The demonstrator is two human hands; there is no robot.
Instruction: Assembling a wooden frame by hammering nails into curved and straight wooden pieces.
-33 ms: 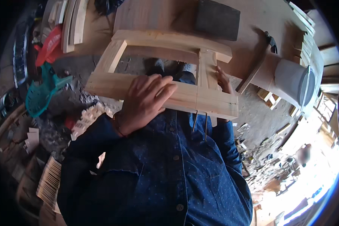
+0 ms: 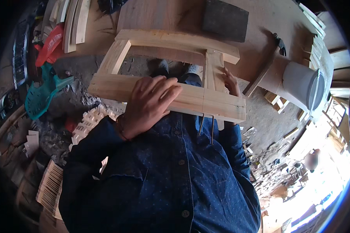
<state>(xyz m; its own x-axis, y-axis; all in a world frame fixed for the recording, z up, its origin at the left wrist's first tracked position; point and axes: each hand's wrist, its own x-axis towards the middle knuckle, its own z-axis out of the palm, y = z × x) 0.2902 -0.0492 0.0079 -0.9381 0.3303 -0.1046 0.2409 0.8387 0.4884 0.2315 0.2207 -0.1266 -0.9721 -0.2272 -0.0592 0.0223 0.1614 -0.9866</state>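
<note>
A pale wooden frame [image 2: 177,40] of two long rails and two crosspieces is in front of me, its far rail over the workbench edge. My left hand [image 2: 148,103] lies across the near rail [image 2: 112,86], fingers curled over its top. On the other side, my right hand [image 2: 231,82] grips around the right crosspiece [image 2: 214,72]; the wood hides much of that hand. Two long nails [image 2: 212,131] jut from the near rail toward my shirt, under the joint with that crosspiece.
On the workbench [image 2: 155,17] are a dark block [image 2: 225,20], a hammer [image 2: 262,72] and a white bucket [image 2: 303,83]. Wood strips [image 2: 76,27] lie at the far left. A broken green plastic piece [image 2: 42,95], stacked wood pieces [image 2: 91,122] and scraps stand left of me.
</note>
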